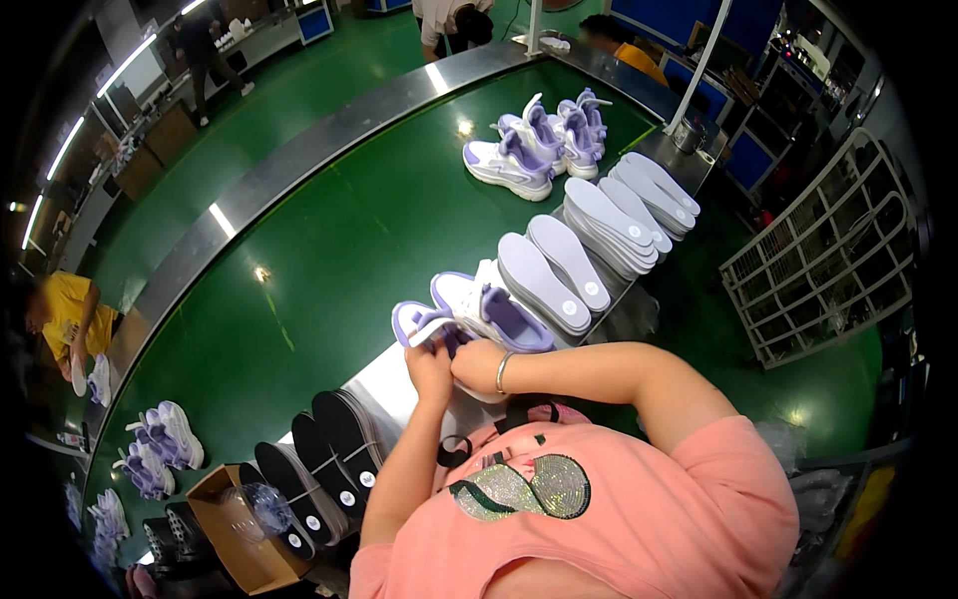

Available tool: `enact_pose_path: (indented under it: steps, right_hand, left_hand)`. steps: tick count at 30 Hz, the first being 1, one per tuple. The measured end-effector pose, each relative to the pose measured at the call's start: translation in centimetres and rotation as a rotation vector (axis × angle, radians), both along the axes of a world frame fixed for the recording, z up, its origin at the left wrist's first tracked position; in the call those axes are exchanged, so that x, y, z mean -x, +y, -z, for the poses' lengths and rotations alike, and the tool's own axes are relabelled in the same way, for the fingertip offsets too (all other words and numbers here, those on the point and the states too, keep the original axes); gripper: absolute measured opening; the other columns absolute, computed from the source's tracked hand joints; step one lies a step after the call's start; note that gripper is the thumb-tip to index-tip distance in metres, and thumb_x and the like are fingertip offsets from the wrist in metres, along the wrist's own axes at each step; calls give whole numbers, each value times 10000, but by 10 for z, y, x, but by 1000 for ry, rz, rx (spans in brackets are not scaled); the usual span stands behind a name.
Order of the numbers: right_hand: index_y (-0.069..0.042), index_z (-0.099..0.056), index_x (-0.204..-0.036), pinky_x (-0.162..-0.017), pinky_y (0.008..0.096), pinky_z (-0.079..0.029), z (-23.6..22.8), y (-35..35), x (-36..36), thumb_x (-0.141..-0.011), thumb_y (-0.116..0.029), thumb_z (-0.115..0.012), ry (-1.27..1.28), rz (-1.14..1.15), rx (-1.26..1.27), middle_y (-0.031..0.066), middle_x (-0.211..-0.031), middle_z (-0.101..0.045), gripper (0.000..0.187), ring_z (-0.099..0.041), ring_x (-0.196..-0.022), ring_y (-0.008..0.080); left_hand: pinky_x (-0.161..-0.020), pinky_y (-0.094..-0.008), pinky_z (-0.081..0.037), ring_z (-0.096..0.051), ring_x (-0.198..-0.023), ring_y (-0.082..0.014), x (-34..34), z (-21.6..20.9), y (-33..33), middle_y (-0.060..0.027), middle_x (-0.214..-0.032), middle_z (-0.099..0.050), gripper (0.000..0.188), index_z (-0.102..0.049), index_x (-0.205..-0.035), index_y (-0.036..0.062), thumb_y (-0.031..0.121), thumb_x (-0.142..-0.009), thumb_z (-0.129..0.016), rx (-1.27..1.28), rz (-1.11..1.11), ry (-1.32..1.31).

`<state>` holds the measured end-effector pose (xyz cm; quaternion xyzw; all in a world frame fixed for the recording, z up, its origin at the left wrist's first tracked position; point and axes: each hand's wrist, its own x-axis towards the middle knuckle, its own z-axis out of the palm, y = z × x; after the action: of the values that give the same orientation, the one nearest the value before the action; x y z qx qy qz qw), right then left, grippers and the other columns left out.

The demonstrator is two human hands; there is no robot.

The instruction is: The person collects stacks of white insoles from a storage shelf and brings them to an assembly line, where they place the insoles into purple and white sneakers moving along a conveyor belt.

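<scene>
A white and lilac sneaker [407, 317] is between my two hands at the near edge of the green table. My left hand [429, 371] is closed on its near left side. My right hand [479, 365], with a silver bangle at the wrist, is closed at the sneaker's opening; its fingertips are partly hidden there. Right beside it stands a second white and lilac sneaker [504, 314], its padded lilac collar facing me. Stacks of light grey insoles [544, 270] lie just to the right of that sneaker.
More grey insole stacks [649, 190] and several sneakers [509, 165] sit farther right. Banded black insoles [344, 439] and an open cardboard box [225, 519] with clear plastic are at left. Sneakers [160, 439] stand beyond. A wire rack [818, 250] stands right; a person in yellow [75, 314] works far left.
</scene>
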<state>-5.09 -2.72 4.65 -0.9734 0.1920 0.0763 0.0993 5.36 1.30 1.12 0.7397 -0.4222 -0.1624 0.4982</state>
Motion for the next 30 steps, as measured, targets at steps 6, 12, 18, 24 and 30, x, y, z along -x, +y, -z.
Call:
enact_pose_path:
  steps: [6, 12, 18, 24, 30]
  right_hand:
    - [-45, -626, -691, -588, 378, -466, -3, 0, 4, -702, -145, -491, -90, 28, -111, 153, -697, -607, 168, -600, -651, 285]
    - [-57, -643, -755, -640, 362, -467, 34, -16, -22, -690, -181, -513, 211, 105, -216, 159, -755, -615, 191, -607, -720, 277]
    - [-48, -644, -769, -643, 363, -465, 29, -30, -33, -674, -173, -521, 286, -8, -309, 161, -760, -615, 199, -605, -725, 271]
    - [-40, -644, -783, -646, 363, -462, 24, -24, -26, -658, -166, -529, 282, -65, -310, 164, -766, -615, 212, -604, -729, 265]
    - [-31, -644, -797, -648, 363, -459, -4, -22, -16, -641, -159, -537, 369, -180, -337, 166, -771, -615, 229, -603, -734, 258]
  left_hand:
    - [-729, -291, -425, -536, -831, -198, 3, -17, 9, -140, -912, -565, 318, -503, -1003, -31, 44, -695, -533, 56, 149, 306]
    - [-598, -283, -435, -544, -677, -202, 1, -6, 6, -143, -812, -547, 387, -462, -1002, -43, 4, -619, -497, 104, 155, 357]
    - [-583, -286, -427, -525, -644, -200, -1, 0, 7, -153, -833, -510, 431, -440, -1050, -47, 13, -631, -519, 38, 129, 305]
    - [-738, -378, -408, -515, -829, -351, -2, 13, 2, -235, -922, -515, 433, -430, -1050, -61, 44, -641, -520, 63, 149, 191]
    - [-685, -357, -412, -516, -774, -305, -4, 1, 7, -193, -870, -505, 402, -445, -1042, -6, 18, -646, -502, 25, 118, 208]
